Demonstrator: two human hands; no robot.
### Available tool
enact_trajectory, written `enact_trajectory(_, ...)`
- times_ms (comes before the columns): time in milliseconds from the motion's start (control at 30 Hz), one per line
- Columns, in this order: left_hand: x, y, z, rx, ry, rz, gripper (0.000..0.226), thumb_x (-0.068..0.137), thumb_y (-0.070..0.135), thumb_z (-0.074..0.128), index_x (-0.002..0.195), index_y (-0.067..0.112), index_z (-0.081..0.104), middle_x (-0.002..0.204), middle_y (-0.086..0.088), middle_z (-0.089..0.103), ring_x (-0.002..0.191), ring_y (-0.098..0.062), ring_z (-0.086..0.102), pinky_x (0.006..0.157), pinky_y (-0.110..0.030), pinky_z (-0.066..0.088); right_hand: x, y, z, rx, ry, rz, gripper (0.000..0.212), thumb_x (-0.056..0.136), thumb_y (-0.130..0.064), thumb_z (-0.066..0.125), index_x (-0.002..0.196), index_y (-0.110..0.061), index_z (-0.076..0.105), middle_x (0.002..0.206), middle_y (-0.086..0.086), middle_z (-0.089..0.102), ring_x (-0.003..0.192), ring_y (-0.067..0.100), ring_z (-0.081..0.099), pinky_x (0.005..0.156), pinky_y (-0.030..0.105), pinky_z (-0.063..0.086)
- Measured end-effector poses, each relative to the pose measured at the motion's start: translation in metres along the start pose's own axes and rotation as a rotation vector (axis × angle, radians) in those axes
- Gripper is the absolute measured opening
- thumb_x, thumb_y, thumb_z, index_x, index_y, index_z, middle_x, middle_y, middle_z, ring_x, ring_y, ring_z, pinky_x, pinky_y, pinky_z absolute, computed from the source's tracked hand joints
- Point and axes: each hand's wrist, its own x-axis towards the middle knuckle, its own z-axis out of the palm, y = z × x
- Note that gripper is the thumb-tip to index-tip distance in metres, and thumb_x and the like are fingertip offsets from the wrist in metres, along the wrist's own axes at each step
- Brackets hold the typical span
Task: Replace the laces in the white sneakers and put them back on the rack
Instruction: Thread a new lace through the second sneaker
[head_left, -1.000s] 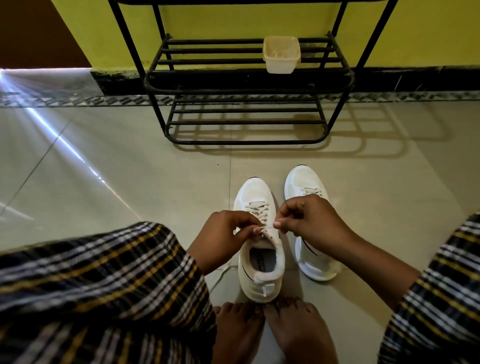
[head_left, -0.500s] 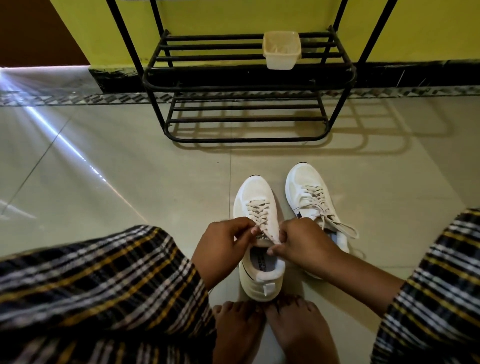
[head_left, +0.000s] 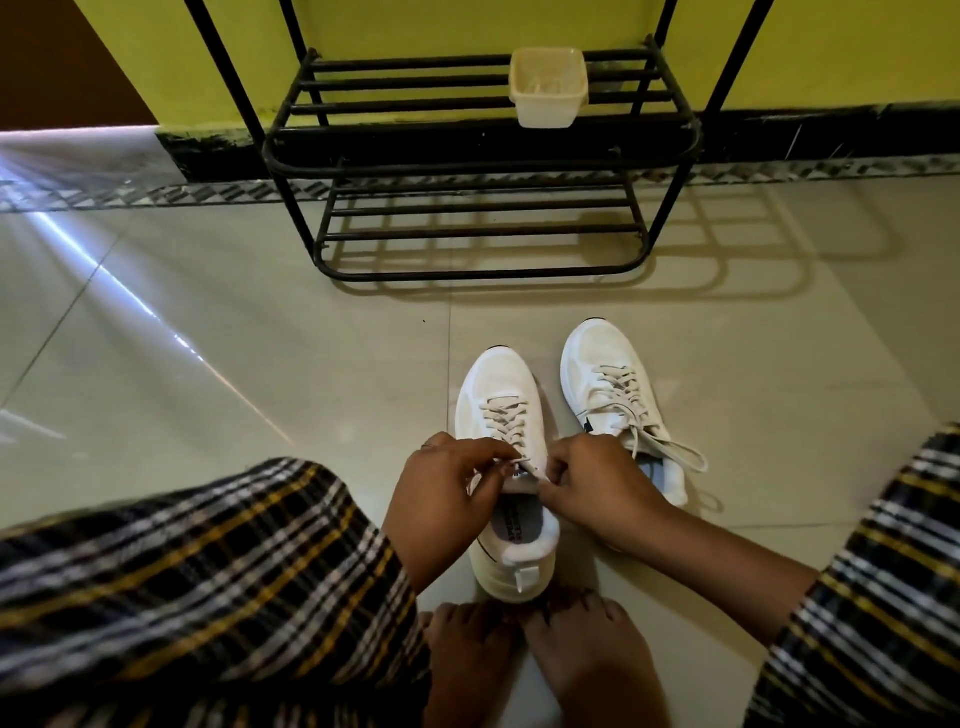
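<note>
Head view: my left hand (head_left: 447, 483) and right hand (head_left: 597, 486) pinch the lace ends at the top eyelets of the near sneaker (head_left: 506, 467) on the floor, lacing nearly complete; the far sneaker (head_left: 613, 395) is laced and tied; the shoe rack (head_left: 467, 156) awaits both.

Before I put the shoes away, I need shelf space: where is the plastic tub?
In the head view, the plastic tub sits on the right part of the black rack's upper visible shelf, against the yellow wall, beyond both sneakers.
</note>
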Motion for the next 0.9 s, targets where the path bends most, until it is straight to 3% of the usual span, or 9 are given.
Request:
enact_trajectory(167, 0.001, -0.004, 0.004, 0.042, -0.003, 0.024, 0.012, 0.085, 0.033, 0.063, 0.091, 0.031, 0.074, 0.078, 0.011, 0.067, 0.078, -0.008, 0.051, 0.068, -0.027, 0.044, 0.000, 0.001, -0.001, 0.034, -0.001, 0.011, 0.021, 0.078, -0.028, 0.068, 0.078, -0.008, 0.065, 0.074, 0.006, 0.067, 0.072, 0.019, 0.061, 0.064, 0.027, 0.045)
enact_trajectory(233, 0.001, -0.009, 0.007, 0.112, 0.038, 0.040, 0.021, 0.081, 0.043, 0.057, 0.086, 0.031, 0.074, 0.084, 0.012, 0.063, 0.084, -0.012, 0.051, 0.068, -0.033, 0.044, 0.000, 0.000, -0.001, 0.036, -0.003, 0.017, 0.025, 0.078, -0.032, 0.069, 0.078, -0.007, 0.066, 0.075, 0.006, 0.067, 0.072, 0.020, 0.061, 0.065, 0.028, 0.046)
enact_trajectory(367, 0.002, -0.011, 0.015, 0.291, 0.075, 0.010, 0.022, 0.071, 0.043, 0.058, 0.078, 0.032, 0.076, 0.089, 0.008, 0.056, 0.095, -0.026, 0.049, 0.071, -0.035, 0.030, 0.000, -0.001, -0.002, 0.067, -0.016, 0.033, 0.027, 0.078, -0.033, 0.070, 0.075, -0.007, 0.066, 0.074, 0.007, 0.068, 0.070, 0.020, 0.062, 0.064, 0.029, 0.047)
enact_trajectory(433, 0.003, -0.006, 0.019, 0.321, 0.038, -0.010, 0.030, 0.072, 0.045, 0.053, 0.080, 0.030, 0.077, 0.098, 0.006, 0.054, 0.103, -0.026, 0.037, 0.077, -0.035, 0.025, 0.000, -0.002, -0.002, 0.076, -0.028, 0.042, 0.029, 0.077, -0.036, 0.071, 0.073, -0.008, 0.065, 0.072, 0.007, 0.067, 0.069, 0.019, 0.062, 0.063, 0.028, 0.047)
enact_trajectory(567, 0.004, -0.001, 0.028, 0.192, 0.027, -0.118, 0.036, 0.071, 0.049, 0.050, 0.084, 0.029, 0.077, 0.108, 0.012, 0.042, 0.106, -0.014, 0.021, 0.084, -0.033, 0.022, 0.001, 0.000, 0.000, 0.064, -0.035, 0.049, 0.025, 0.078, -0.035, 0.071, 0.070, -0.014, 0.059, 0.071, 0.004, 0.064, 0.070, 0.019, 0.060, 0.062, 0.025, 0.044)
enact_trajectory(700, 0.001, -0.004, 0.036, -0.028, 0.004, -0.257, 0.025, 0.069, 0.054, 0.056, 0.076, 0.038, 0.073, 0.104, 0.034, 0.032, 0.105, -0.005, 0.020, 0.094, -0.045, 0.038, 0.001, 0.002, 0.000, 0.052, -0.035, 0.043, 0.020, 0.078, -0.030, 0.070, 0.070, -0.016, 0.057, 0.070, 0.002, 0.061, 0.070, 0.017, 0.059, 0.060, 0.023, 0.040)
enact_trajectory(767, 0.000, -0.006, 0.038, -0.092, -0.027, -0.288, 0.006, 0.073, 0.046, 0.065, 0.068, 0.046, 0.067, 0.105, 0.040, 0.029, 0.110, -0.007, 0.024, 0.094, -0.047, 0.042, 0.001, 0.001, -0.001, 0.033, -0.037, 0.026, 0.018, 0.079, -0.029, 0.068, 0.072, -0.017, 0.057, 0.071, 0.001, 0.059, 0.070, 0.016, 0.057, 0.060, 0.023, 0.038)
enact_trajectory(833, 0.001, -0.006, 0.041, -0.164, -0.008, -0.290, 0.012, 0.070, 0.049, 0.064, 0.059, 0.054, 0.062, 0.107, 0.039, 0.031, 0.116, -0.012, 0.032, 0.093, -0.046, 0.045, 0.000, -0.001, -0.002, 0.000, -0.043, -0.007, 0.016, 0.081, -0.028, 0.066, 0.073, -0.017, 0.057, 0.072, 0.001, 0.056, 0.072, 0.017, 0.056, 0.060, 0.022, 0.035)
enact_trajectory(900, 0.002, -0.006, 0.044, -0.186, 0.025, -0.294, 0.009, 0.068, 0.052, 0.061, 0.060, 0.050, 0.064, 0.105, 0.036, 0.034, 0.116, -0.014, 0.034, 0.094, -0.045, 0.044, -0.001, -0.002, -0.001, -0.048, -0.043, -0.048, 0.018, 0.083, -0.027, 0.063, 0.073, -0.018, 0.052, 0.075, 0.001, 0.050, 0.073, 0.019, 0.054, 0.055, 0.023, 0.031)
